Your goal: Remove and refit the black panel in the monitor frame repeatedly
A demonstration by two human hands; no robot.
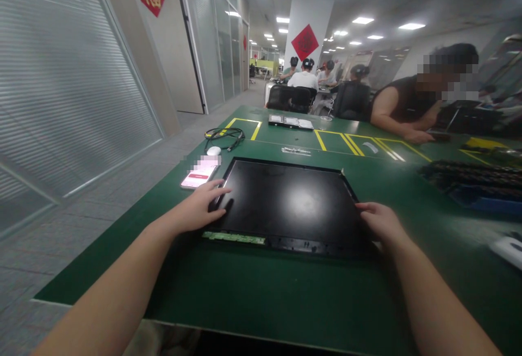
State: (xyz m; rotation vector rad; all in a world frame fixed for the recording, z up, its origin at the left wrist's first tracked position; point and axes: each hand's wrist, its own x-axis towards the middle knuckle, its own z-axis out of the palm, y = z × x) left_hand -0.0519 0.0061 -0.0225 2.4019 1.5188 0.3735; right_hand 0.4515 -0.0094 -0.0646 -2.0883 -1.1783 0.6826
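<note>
A black display panel (289,204) lies flat on the green table (261,291) in front of me, with a green circuit strip (234,237) along its near edge. My left hand (199,208) rests on the panel's left edge, fingers stretched out flat over the corner. At the panel's right edge is my right hand (379,220); its fingers curl over the rim and touch it. Neither hand lifts the panel.
A phone (199,175), a white mouse (213,151) and a coiled black cable (224,134) lie left of the panel. Keyboards (473,174) sit at the right, small panels (290,122) farther back. A seated person (411,108) works at the far right; others sit beyond.
</note>
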